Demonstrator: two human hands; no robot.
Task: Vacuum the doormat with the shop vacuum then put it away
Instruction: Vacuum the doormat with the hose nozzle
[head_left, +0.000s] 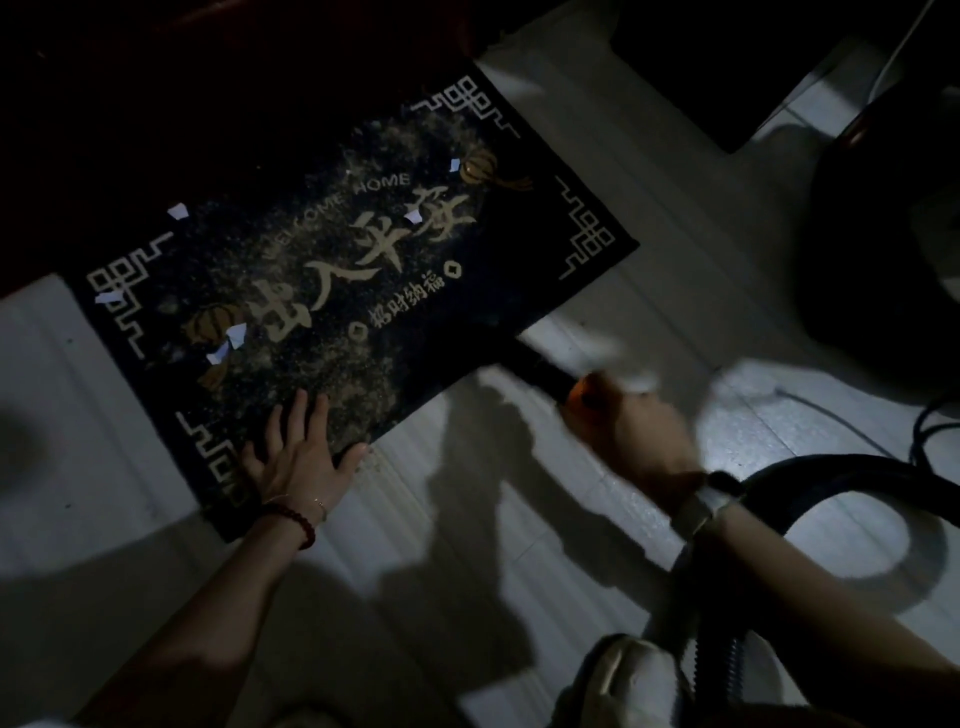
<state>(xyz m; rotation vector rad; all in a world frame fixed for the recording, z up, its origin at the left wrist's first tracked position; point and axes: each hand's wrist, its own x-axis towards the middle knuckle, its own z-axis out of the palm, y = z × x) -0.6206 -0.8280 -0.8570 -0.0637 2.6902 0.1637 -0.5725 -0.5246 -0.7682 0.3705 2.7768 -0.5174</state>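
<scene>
Head cam: left hand (296, 457) flat, fingers spread, pressing the near edge of the dusty doormat (353, 270) on white floor. Right hand (639, 431) grips the black vacuum nozzle (545, 366) at the mat's right edge; hose (810, 478) loops behind.

The room is dim, lit by a hard pool of light on the pale grey tiled floor (613, 171), which carries sharp dark shadows. A dark reddish-brown surface (171, 88), perhaps a door, fills the upper left. A black rectangular piece of furniture (727, 62) stands at the top right.
</scene>
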